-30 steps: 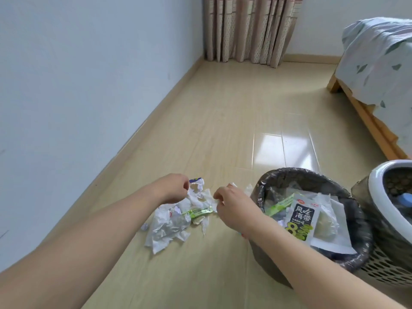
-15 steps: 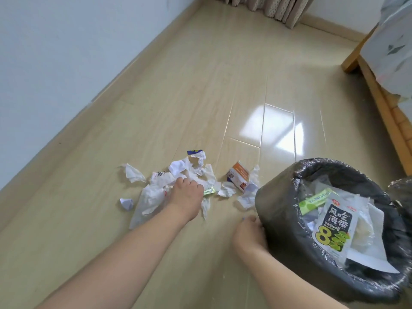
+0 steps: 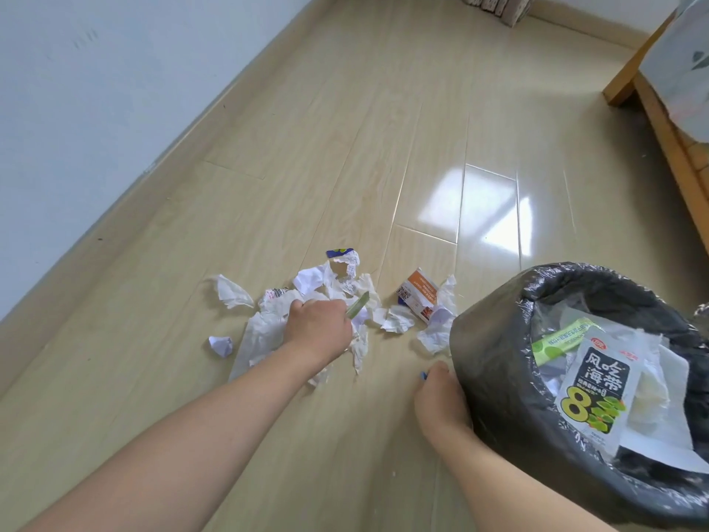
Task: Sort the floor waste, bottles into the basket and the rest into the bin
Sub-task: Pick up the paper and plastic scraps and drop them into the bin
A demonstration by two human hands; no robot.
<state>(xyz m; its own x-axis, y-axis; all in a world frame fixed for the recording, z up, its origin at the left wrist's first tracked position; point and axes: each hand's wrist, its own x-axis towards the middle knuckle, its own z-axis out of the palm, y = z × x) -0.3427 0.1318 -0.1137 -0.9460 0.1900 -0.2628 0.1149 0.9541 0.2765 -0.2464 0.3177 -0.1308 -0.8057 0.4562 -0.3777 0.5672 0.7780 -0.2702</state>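
Note:
Crumpled white paper waste (image 3: 268,328) lies in a pile on the wooden floor, with an orange-and-white carton (image 3: 420,297) at its right. My left hand (image 3: 318,328) is curled down on the pile and grips crumpled paper and a green wrapper strip (image 3: 357,303) that sticks out of the fist. The black-lined bin (image 3: 495,362) is tipped toward the pile and holds a seaweed snack bag (image 3: 592,393) and paper. My right hand (image 3: 441,405) holds the bin's left side, fingers hidden behind it. No bottle shows.
A small paper ball (image 3: 221,345) and a torn tissue (image 3: 232,295) lie left of the pile. The white wall and skirting (image 3: 126,193) run along the left. A wooden bed frame (image 3: 667,140) stands at the right. Bare floor stretches beyond the pile.
My right hand left the pile and took the bin's side, and the bin now tips toward the waste. My left hand closed down on the paper. The view dropped toward the floor.

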